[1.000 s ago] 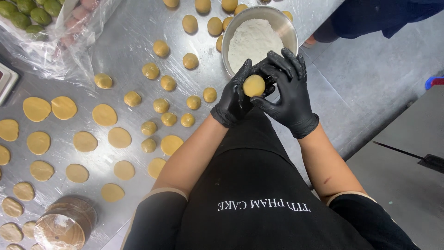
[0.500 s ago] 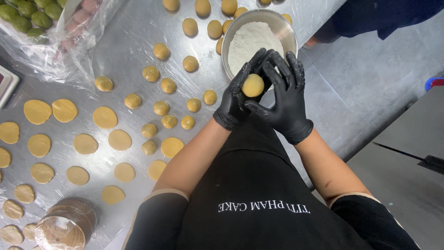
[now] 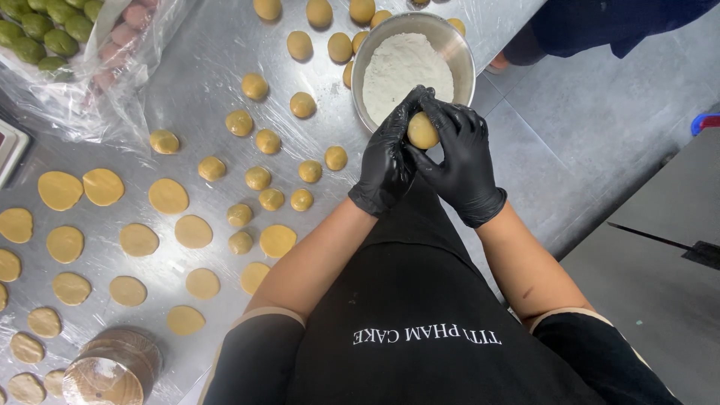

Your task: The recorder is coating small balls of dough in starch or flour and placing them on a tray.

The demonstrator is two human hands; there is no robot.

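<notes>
Your right hand [image 3: 466, 161] has curled further over the dough ball [image 3: 422, 131], so both hands, left hand [image 3: 388, 161] included, now clasp it, closing its seam above the flour bowl [image 3: 459, 52].

Landmark: metal bowl [image 3: 457, 52] of flour [image 3: 405, 67], standing on the table [image 3: 195, 67] near its right edge. Just before the bowl, held above the table edge: dough ball [image 3: 422, 130], between left hand [image 3: 390, 161] and right hand [image 3: 461, 161]. Left of the bowl: scattered dough balls [image 3: 259, 141]. Farther left and nearer: flattened dough discs [image 3: 169, 196]. Far left, behind: bag of balls [image 3: 45, 34]. Far left, nearest: wooden mould [image 3: 112, 369].
</notes>
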